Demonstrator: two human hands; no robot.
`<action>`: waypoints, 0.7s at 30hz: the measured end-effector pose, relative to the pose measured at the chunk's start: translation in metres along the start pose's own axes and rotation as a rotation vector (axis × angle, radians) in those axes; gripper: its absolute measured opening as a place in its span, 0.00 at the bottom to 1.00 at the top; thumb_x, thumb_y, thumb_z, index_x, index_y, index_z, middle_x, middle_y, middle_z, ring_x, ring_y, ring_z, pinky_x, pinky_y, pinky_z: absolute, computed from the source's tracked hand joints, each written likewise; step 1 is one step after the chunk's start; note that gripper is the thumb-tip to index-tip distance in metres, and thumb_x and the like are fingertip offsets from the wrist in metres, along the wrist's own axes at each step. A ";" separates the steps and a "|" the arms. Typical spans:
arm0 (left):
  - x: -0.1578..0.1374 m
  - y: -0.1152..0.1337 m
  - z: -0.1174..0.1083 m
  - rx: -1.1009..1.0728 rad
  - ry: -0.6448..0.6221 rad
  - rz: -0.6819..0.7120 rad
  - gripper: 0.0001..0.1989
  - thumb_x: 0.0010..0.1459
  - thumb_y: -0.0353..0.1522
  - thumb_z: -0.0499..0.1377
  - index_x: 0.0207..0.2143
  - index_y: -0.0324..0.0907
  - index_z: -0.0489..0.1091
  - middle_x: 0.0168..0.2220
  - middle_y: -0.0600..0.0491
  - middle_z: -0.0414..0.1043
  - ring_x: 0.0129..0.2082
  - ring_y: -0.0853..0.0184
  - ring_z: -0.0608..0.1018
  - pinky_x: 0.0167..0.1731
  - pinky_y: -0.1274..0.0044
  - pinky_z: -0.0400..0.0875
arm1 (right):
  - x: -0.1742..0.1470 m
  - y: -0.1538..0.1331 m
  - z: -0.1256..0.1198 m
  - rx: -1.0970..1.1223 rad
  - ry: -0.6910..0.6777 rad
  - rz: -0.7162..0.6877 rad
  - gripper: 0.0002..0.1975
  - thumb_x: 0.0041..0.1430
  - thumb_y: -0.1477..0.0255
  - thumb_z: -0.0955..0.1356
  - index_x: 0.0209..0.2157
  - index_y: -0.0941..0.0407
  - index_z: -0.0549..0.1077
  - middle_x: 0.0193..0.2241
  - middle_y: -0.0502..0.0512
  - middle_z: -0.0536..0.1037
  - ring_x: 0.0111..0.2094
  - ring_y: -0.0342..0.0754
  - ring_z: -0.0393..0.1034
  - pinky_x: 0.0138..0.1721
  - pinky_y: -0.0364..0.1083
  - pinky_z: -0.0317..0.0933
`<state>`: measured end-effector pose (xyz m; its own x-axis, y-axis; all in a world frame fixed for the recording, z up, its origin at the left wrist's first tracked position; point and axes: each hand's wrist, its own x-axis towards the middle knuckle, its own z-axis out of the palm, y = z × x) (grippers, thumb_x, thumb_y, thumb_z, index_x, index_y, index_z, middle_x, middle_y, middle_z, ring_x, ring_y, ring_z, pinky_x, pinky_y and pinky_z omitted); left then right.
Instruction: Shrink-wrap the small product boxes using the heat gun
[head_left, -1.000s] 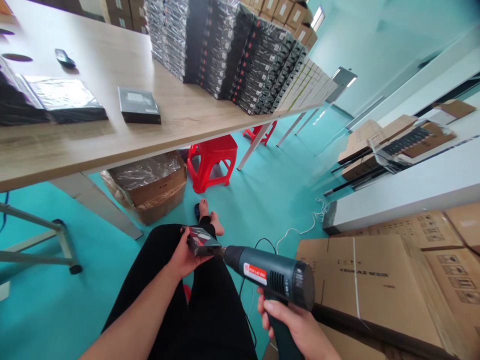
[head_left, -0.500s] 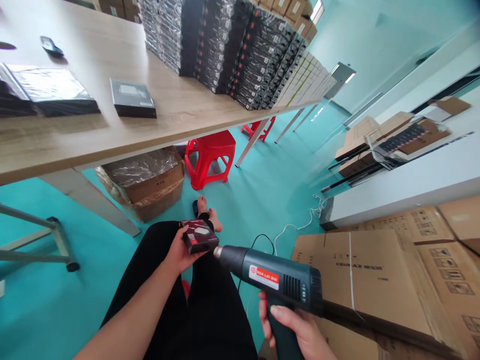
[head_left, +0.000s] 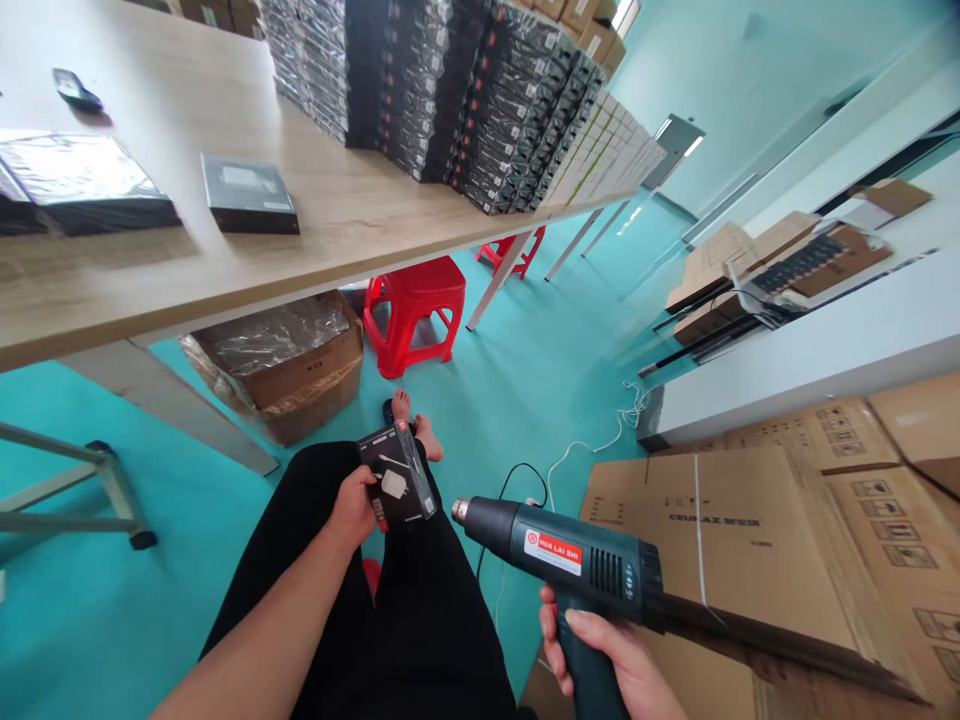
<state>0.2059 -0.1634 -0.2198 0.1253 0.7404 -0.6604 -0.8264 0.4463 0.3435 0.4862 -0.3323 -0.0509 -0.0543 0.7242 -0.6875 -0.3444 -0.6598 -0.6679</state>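
Note:
My left hand (head_left: 355,508) grips a small dark box (head_left: 391,480) by its near left edge, above my lap. The face turned up carries a picture of a white charger and a cable. In my right hand (head_left: 592,640) is a dark green heat gun (head_left: 559,545) with a red and white label, my fingers wrapped round its handle. Its metal nozzle points left at the box, with a small gap between them. One flat black box (head_left: 249,194) lies on the wooden table (head_left: 352,215), near its front edge.
Tall stacks of film-wrapped black boxes (head_left: 442,100) stand on the table. Below it are an open carton (head_left: 300,375) with clear plastic and a red stool (head_left: 416,310). Large cartons (head_left: 645,490) stand close on my right. A white cable (head_left: 577,447) trails over the floor.
My left hand has turned the small box, so a different face with the charger picture shows. The heat gun has shifted slightly right, widening the gap to the box.

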 end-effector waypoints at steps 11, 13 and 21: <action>0.005 -0.002 -0.006 0.026 -0.061 0.011 0.06 0.37 0.25 0.52 0.21 0.36 0.66 0.20 0.49 0.69 0.21 0.62 0.73 0.21 0.72 0.71 | -0.004 -0.006 0.014 -0.186 0.006 0.036 0.18 0.54 0.65 0.69 0.44 0.60 0.72 0.35 0.59 0.75 0.29 0.45 0.68 0.28 0.43 0.63; 0.006 -0.002 -0.007 0.031 -0.068 0.012 0.07 0.37 0.26 0.52 0.23 0.36 0.67 0.21 0.49 0.69 0.20 0.63 0.72 0.20 0.73 0.70 | -0.004 -0.006 0.017 -0.236 -0.019 0.028 0.18 0.54 0.65 0.69 0.44 0.60 0.73 0.34 0.59 0.75 0.29 0.45 0.68 0.29 0.44 0.63; 0.006 -0.010 -0.004 0.092 -0.073 0.143 0.06 0.37 0.24 0.55 0.23 0.38 0.67 0.20 0.55 0.67 0.19 0.68 0.70 0.21 0.77 0.68 | 0.000 -0.005 0.023 -0.204 -0.108 0.065 0.18 0.55 0.66 0.69 0.46 0.59 0.72 0.37 0.59 0.74 0.31 0.44 0.69 0.31 0.43 0.64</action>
<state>0.2128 -0.1658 -0.2299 0.0523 0.8324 -0.5517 -0.7853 0.3755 0.4922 0.4666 -0.3249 -0.0410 -0.1735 0.6887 -0.7039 -0.1408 -0.7248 -0.6744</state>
